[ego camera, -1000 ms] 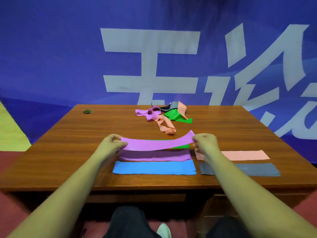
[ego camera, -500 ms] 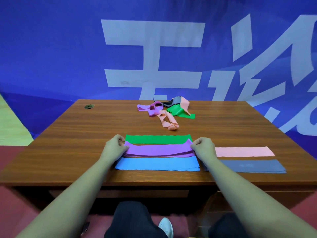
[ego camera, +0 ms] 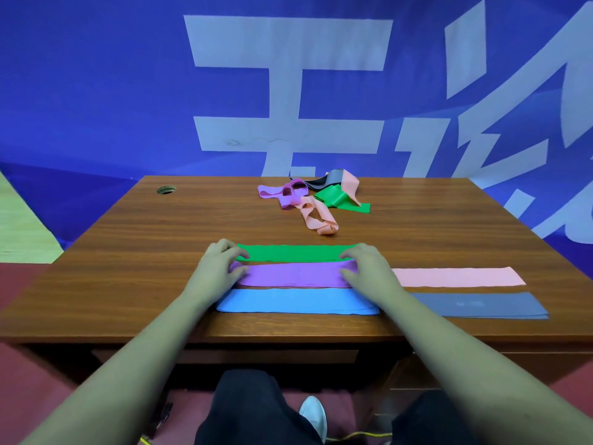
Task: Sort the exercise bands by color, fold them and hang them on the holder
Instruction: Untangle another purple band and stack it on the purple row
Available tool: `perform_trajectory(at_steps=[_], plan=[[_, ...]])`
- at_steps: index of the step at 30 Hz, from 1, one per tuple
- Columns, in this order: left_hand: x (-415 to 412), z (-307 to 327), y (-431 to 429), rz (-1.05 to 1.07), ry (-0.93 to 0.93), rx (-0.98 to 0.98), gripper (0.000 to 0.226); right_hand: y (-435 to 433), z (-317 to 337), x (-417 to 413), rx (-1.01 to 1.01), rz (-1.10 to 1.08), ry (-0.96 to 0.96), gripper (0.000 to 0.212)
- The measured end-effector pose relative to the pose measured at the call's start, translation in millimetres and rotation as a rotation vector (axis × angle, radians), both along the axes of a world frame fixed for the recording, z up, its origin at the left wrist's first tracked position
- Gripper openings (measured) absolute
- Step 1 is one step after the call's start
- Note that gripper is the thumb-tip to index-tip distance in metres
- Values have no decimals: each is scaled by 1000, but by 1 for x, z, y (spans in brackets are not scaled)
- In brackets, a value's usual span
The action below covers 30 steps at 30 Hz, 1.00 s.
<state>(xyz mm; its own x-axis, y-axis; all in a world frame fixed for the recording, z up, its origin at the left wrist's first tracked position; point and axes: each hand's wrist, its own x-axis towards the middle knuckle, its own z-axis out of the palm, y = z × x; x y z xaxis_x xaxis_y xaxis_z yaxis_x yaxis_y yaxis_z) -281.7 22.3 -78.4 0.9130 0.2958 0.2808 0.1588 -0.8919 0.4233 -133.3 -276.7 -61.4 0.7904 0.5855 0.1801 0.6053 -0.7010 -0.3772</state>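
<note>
Flat bands lie in rows near the front of the wooden table [ego camera: 128,284]: a green band [ego camera: 295,253], a purple band [ego camera: 293,275] and a blue band [ego camera: 288,301], with a pink band [ego camera: 459,277] and a grey band [ego camera: 481,305] to the right. My left hand [ego camera: 218,268] rests with fingers spread on the purple band's left end. My right hand [ego camera: 369,268] presses flat on its right end. A tangled pile of loose bands [ego camera: 316,200] sits at the back middle. No holder is in view.
A round cable hole [ego camera: 166,189] is at the table's back left. A blue banner with large white characters [ego camera: 288,91] hangs close behind the table. My knees and a white shoe [ego camera: 313,415] show below the front edge.
The purple band, held stretched in the air a second ago, now lies flat on the purple stack. Both hands have let go of its ends and lie flat on them.
</note>
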Motion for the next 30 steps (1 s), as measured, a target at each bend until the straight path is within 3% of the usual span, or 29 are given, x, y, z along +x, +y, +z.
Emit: perform_trajectory(at_steps=[3,9,21,30], plan=[[6,10,1,-123,117,7,28,11,8,3,-89,151,85,43],[16,11,-3,-217,336,97,39,17,5,12,-280,209,131,56],[16,3,9,-247,334,80,50,12,10,22,-340,312,93,54],[19,6,11,-252,326,57,39,12,11,24,-353,318,79,51]])
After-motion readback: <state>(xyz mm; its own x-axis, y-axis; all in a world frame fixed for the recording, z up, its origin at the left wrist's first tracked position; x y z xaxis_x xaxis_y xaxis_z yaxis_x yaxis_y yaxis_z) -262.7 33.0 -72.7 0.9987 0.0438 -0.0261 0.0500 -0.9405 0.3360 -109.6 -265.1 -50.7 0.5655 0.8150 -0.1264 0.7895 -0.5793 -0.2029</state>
